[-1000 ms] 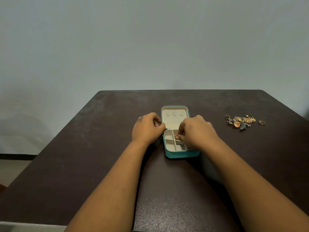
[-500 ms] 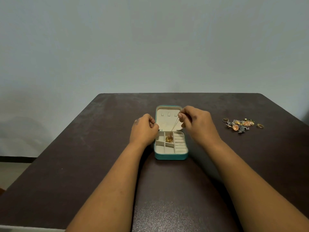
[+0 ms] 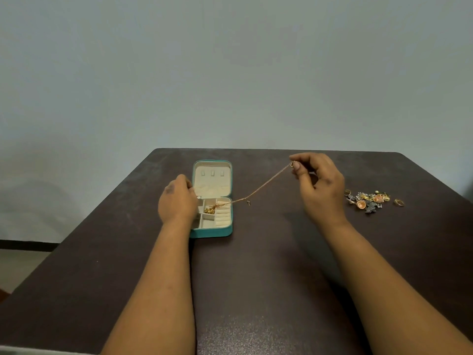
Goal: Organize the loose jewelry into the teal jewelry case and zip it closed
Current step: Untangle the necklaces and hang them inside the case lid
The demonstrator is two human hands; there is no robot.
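Case point(image 3: 212, 233) lies open on the table point(image 3: 256, 290), left of centre. Since half a second ago the chain point(image 3: 266, 184) has been drawn out taut to the right, one end bunched in a compartment, so packing looks undone. Right hand point(image 3: 320, 185) pinches its raised end; left hand point(image 3: 176, 201) steadies the case, fingers hidden. Jewelry point(image 3: 368, 199) waits far right.

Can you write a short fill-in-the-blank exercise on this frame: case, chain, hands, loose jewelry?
1. The teal jewelry case lies ____ on the table.
2. The thin chain is pinched by the ____ hand.
3. The left hand rests at the case's ____ side.
4. The loose jewelry pile lies to the ____ of the case.

Missing words: open; right; left; right
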